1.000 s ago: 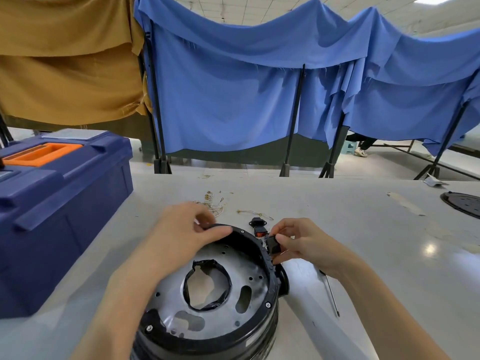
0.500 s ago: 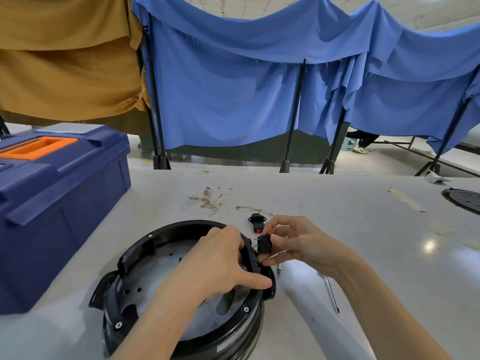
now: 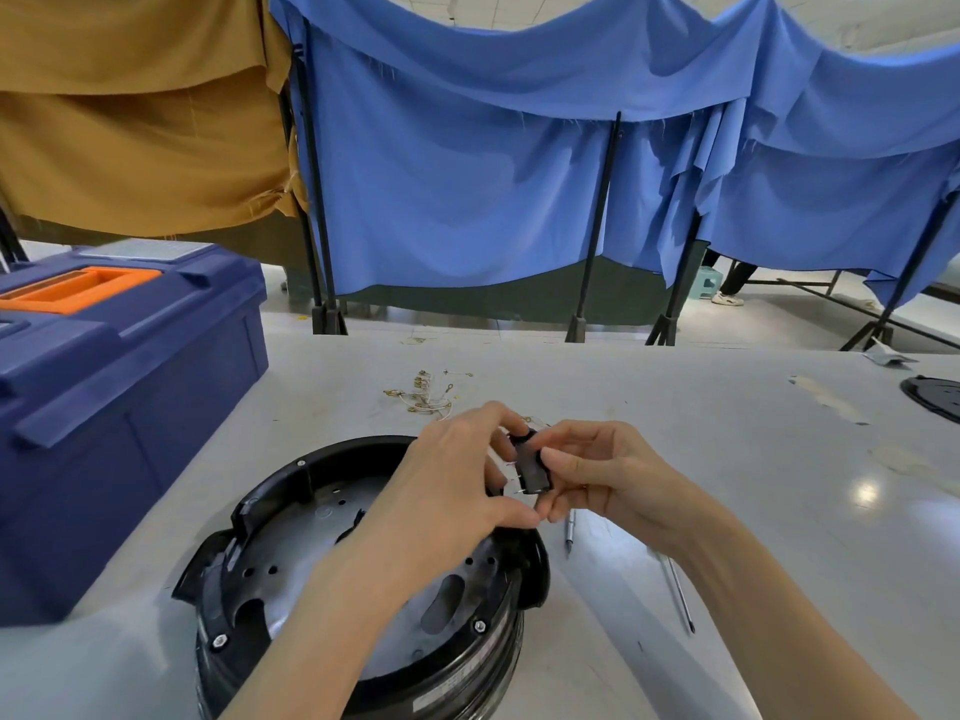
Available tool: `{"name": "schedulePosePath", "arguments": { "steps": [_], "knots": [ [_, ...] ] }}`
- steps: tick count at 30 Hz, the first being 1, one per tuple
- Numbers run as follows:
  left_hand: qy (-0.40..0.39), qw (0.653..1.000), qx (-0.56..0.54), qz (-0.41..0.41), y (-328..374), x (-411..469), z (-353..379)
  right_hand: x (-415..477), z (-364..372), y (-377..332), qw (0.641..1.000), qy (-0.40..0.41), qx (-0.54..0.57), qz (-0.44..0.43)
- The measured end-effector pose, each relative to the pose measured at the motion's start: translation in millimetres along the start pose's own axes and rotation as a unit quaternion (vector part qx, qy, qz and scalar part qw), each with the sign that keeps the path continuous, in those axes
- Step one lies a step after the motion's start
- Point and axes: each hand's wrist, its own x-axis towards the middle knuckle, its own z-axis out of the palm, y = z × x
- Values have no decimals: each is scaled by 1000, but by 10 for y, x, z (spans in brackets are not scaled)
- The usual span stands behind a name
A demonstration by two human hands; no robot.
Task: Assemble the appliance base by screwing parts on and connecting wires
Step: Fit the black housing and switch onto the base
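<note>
A round black appliance base (image 3: 291, 517) with a metal inner plate lies on the grey table (image 3: 675, 459) in front of me. Above its far right rim both hands meet on a small black socket part (image 3: 532, 467) with metal pins. My right hand (image 3: 597, 470) pinches the part from the right with thumb and fingers. My left hand (image 3: 452, 480) reaches over the base, and its fingertips grip the part's left side. A bundle of thin wires with brass terminals (image 3: 426, 394) lies further back on the table.
A large blue toolbox (image 3: 114, 407) with an orange handle stands at the left. A thin screwdriver (image 3: 678, 589) lies on the table right of the base. A black round plate (image 3: 935, 397) sits at the far right edge. Blue and tan cloths hang behind.
My left hand left the base's rim and rose to join the right hand on the small black part. The part was lifted slightly away from the rim.
</note>
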Motion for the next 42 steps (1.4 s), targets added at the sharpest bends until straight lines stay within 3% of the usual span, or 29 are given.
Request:
{"name": "schedulePosePath", "arguments": {
  "steps": [4, 9, 14, 19, 24, 27, 35, 42],
  "knots": [
    [14, 999, 7, 34, 44, -11, 31, 7, 68, -73, 999, 32, 7, 0],
    [37, 998, -56, -1, 9, -1, -11, 4, 118, -77, 998, 54, 26, 24],
    [69, 993, -93, 6, 17, 11, -35, -45, 126, -166, 997, 45, -68, -9],
    [45, 995, -83, -22, -2, 11, -39, -42, 178, -217, 985, 58, -143, -75],
    [37, 992, 56, -108, -124, -5, -48, -48, 54, -189, 959, 115, -255, -49],
    [1, 986, 94, -136, -122, -31, -13, -30, 41, -148, 945, 106, -310, -24],
    [-28, 973, 217, -73, -164, 28, 30, 13, 137, -64, 952, 71, -298, 1],
    [-70, 980, 171, -72, -213, 23, -6, 39, 187, -16, 961, 67, -268, 5]
  ]
}}
